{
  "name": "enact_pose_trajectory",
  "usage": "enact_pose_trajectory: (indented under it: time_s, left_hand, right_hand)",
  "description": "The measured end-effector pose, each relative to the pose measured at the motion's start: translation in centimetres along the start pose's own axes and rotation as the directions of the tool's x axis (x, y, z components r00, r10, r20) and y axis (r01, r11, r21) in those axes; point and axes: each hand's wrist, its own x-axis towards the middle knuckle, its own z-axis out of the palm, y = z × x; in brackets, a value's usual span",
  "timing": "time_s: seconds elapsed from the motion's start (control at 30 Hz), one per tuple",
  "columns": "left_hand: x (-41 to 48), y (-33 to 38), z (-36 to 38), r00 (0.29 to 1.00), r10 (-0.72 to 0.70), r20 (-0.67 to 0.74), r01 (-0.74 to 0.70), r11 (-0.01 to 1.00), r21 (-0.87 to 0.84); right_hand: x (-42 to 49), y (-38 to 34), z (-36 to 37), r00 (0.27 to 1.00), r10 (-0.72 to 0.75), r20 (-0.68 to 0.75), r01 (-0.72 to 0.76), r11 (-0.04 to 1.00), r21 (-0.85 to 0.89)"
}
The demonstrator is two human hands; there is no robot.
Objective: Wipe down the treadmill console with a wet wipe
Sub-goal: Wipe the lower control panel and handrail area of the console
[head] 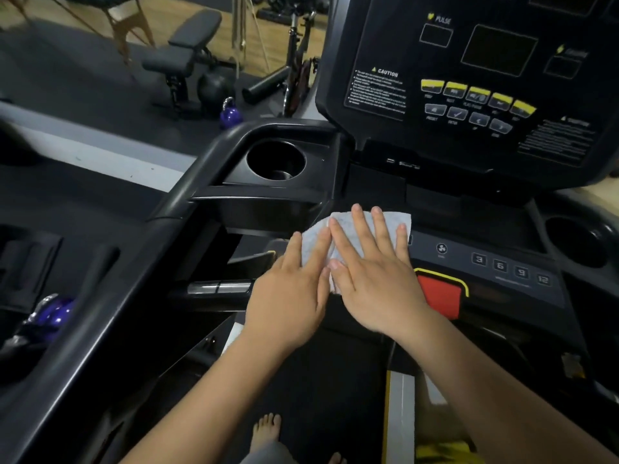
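A white wet wipe (345,226) lies flat on the lower control panel of the black treadmill console (502,269). My left hand (291,289) presses on the wipe's left part with its fingers straight. My right hand (371,272) lies flat over the wipe's middle and right part, fingers spread. The two hands touch side by side. The wipe's near part is hidden under the palms. The upright display panel (475,78) with yellow buttons stands behind the hands.
A red stop button (438,298) sits just right of my right hand, with number keys (509,267) beyond. Cup holders lie at the left (276,160) and far right (576,242). A bench (184,51), kettlebells (230,113) and a handrail (187,192) are to the left. Bare feet (266,430) stand on the belt.
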Motion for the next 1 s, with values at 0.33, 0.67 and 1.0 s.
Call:
enact_pose_trajectory:
  time_s: [0.33,0.67,1.0]
  left_hand:
    - [2.3,2.2,0.7,0.990,0.137,-0.025,-0.133,0.984,0.116]
    - [4.0,2.6,0.4,0.987,0.129,-0.092,-0.117,0.985,0.130]
    - [2.9,5.0,1.8,0.989,0.110,-0.095,-0.090,0.977,0.194]
  right_hand:
    - [-3.4,3.7,0.5,0.994,-0.078,0.071,0.085,0.991,-0.103]
    - [-2.0,2.3,-0.6,0.995,-0.046,0.088,0.048,0.999,-0.022]
    - [-5.0,7.1,-1.0,0.991,0.028,0.133,-0.018,0.997,-0.077]
